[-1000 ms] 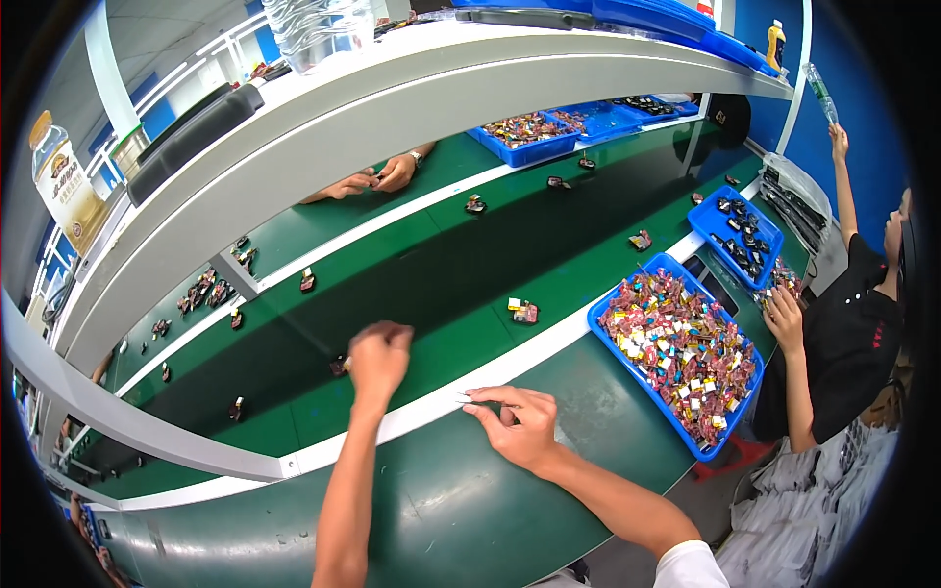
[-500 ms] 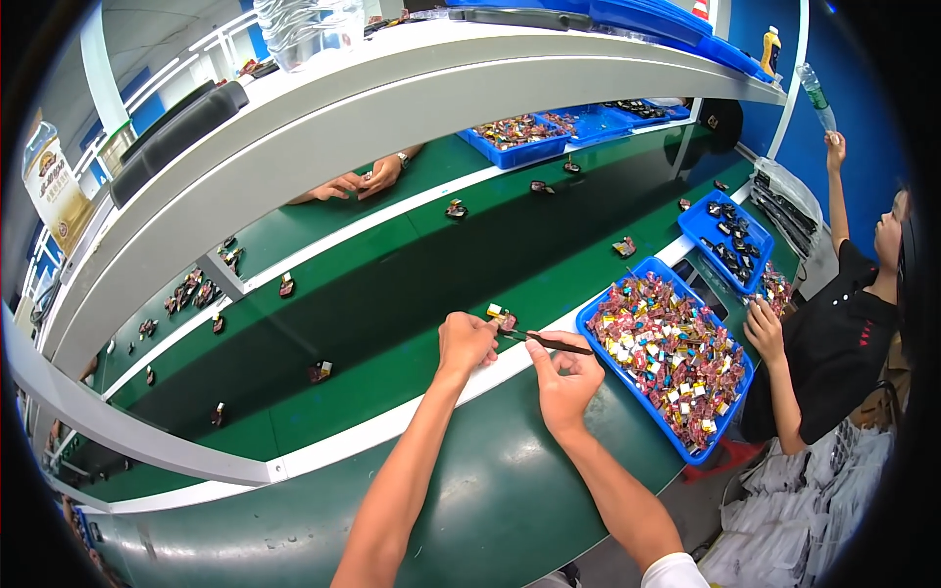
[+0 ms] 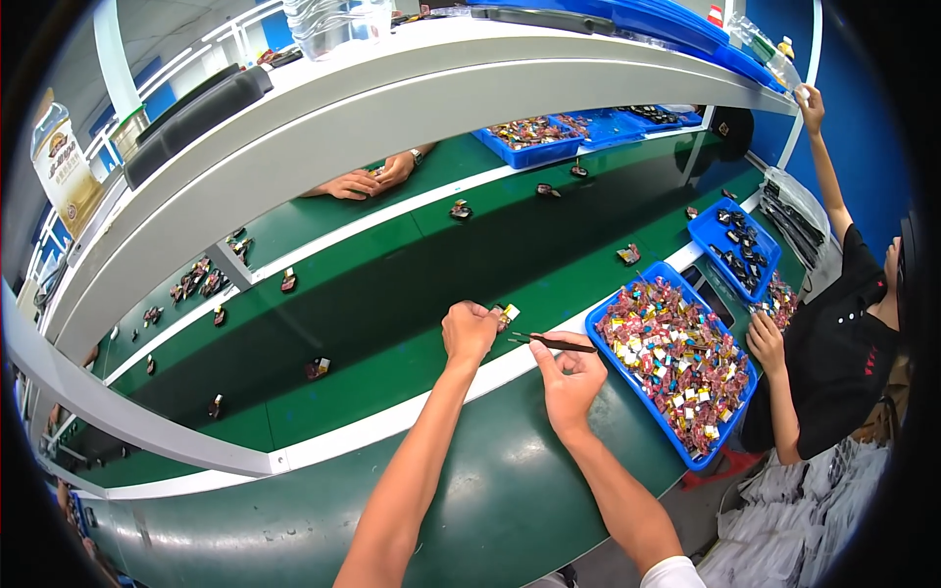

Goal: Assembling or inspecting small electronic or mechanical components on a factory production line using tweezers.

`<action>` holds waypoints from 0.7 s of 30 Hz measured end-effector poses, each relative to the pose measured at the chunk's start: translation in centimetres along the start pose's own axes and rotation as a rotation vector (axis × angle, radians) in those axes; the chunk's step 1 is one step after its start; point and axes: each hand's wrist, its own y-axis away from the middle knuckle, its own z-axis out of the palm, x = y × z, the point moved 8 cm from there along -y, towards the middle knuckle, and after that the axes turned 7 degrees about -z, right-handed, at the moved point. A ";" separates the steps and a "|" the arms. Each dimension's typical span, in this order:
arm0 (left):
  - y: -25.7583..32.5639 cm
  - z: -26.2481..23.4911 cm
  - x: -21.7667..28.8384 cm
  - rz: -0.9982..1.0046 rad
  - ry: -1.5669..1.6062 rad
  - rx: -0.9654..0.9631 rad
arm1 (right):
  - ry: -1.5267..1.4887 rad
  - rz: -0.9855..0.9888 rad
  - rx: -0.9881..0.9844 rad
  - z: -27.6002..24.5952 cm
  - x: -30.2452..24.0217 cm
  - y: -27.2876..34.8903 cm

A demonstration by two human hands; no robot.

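Left hand (image 3: 469, 331) grip closed on small brown-and-yellow component (image 3: 506, 315), held above the green worktop (image 3: 392, 372) at belt edge, prob. to steady it. Right hand (image 3: 569, 377) grip closed on dark tweezers (image 3: 559, 342), tips aimed at component w/o touching. Blue tray (image 3: 600, 323) of like parts sits within right-hand reach. Component detail too small to read; left fingers hide most of it.

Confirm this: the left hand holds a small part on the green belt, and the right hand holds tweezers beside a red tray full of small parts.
Not quite. In the head view the tray is blue, not red. The rest holds: left hand on the small part, right hand with tweezers.
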 end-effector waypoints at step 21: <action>11.7 -10.3 -6.8 0.006 0.392 -0.239 | -0.037 0.115 -0.538 5.9 -0.7 6.1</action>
